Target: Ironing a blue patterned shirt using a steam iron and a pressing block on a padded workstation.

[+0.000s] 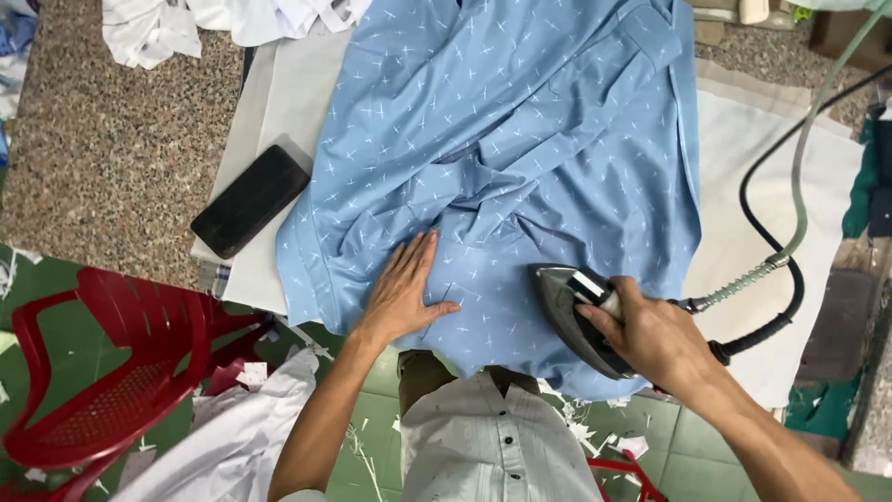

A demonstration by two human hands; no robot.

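Under your hands on the white padded bench (279, 102) lies one light-blue cotton shirt with small white crosses (502, 149), soft, limp, easily creased. Your left hand (404, 293) presses it flat, fingers spread. Your right hand (650, 335) clenches one heavy grey steam iron (571, 311) by its handle. One black phone (249, 200) sits beside the shirt.
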